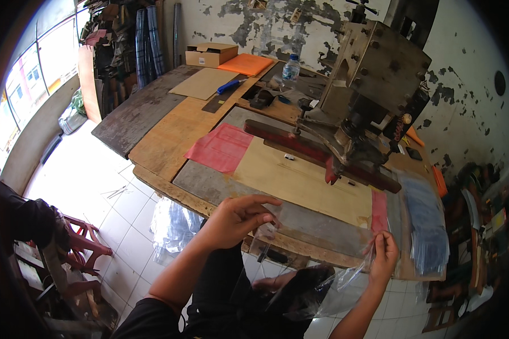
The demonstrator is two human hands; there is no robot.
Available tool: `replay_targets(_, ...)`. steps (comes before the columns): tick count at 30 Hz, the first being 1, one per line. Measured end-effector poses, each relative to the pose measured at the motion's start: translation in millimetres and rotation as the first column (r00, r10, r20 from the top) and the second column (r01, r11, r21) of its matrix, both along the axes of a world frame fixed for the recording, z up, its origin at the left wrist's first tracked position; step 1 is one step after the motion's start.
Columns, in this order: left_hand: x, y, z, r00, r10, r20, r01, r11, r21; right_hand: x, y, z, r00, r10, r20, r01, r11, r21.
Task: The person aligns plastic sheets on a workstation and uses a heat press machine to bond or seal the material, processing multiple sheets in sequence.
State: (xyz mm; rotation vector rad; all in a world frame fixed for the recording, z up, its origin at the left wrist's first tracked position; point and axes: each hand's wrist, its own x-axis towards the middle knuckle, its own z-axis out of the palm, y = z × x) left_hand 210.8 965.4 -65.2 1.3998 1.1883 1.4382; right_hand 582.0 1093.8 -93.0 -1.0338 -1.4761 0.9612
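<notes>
Over the near edge of the worktable, a clear plastic sheet [345, 279] hangs between my two hands. My left hand [234, 221] pinches its left end between thumb and fingers. At the right end, the fingers of my right hand [383, 257] are closed on the plastic. Beyond them a cream board [305, 181] lies flat on a grey plate, over a pinkish-red sheet [218, 150] that shows at both ends. A dark red bar [316, 150] of a heavy metal press [373, 68] extends across the board's far side. Small dark pieces lie on the board.
Bluish clear plastic pieces [427, 220] are stacked at the table's right edge; more plastic [175, 226] hangs below its left front. Farther back are a cardboard box [212, 55], an orange packet [247, 64], a blue-handled cutter [230, 87] and a bottle [291, 69]. A red stool [85, 243] stands left.
</notes>
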Motion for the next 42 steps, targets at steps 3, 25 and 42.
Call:
replay_targets(3,0,0,-2,1.000,0.016,-0.001,-0.016,1.000,0.006,-1,-1,1,1.000,0.006,-0.013,-0.006,1.000,-0.004)
replay_targets(25,-3,2,8,0.984,0.144,-0.106,-0.151,0.987,-0.060,-4,5,10,0.997,0.042,0.065,-0.040,0.999,-0.034)
replay_targets(42,-10,20,-16,0.972,0.198,-0.128,-0.212,0.972,-0.105,-3,16,9,0.982,-0.009,0.190,0.014,1.000,-0.026)
